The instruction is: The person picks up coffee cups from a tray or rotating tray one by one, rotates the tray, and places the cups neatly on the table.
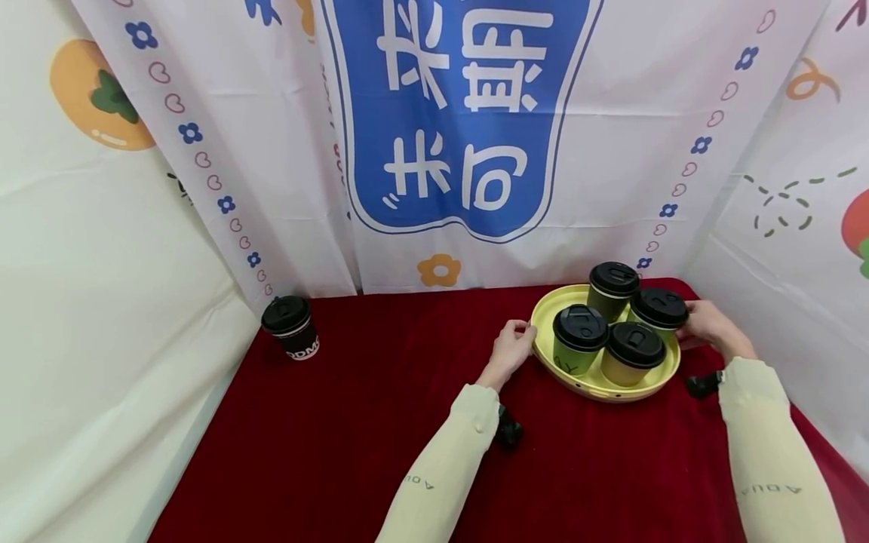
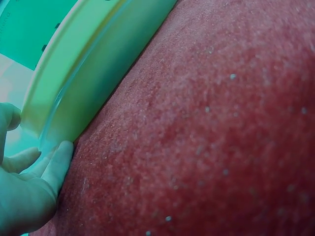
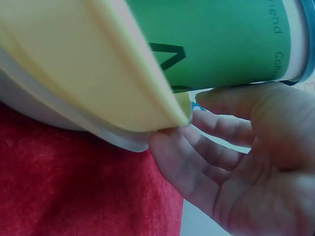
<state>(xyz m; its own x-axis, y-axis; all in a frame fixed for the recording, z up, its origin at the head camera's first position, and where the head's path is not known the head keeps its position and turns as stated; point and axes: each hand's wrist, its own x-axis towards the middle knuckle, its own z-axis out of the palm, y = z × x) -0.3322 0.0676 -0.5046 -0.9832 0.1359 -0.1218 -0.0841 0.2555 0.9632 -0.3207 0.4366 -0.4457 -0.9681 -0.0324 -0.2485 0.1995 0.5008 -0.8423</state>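
Observation:
A round yellow tray (image 1: pixel 543 311) with a raised rim sits at the right of the red cloth. Several lidded paper coffee cups stand close together on it: a green one (image 1: pixel 572 359) front left, a tan one (image 1: pixel 621 372) front right, a dark one (image 1: pixel 604 305) at the back, and a green one (image 3: pixel 221 44) at the right. My left hand (image 1: pixel 511 351) holds the tray's left edge, fingertips low against its side. On the opposite edge, my right hand (image 1: pixel 714 330) grips the rim with fingers beneath, thumb beside the right cup.
A single black lidded cup (image 1: pixel 293 332) stands at the far left of the red-covered table (image 1: pixel 380 422). White printed curtains (image 1: pixel 434 264) hang behind the table and along both sides. The right curtain is close to my right hand.

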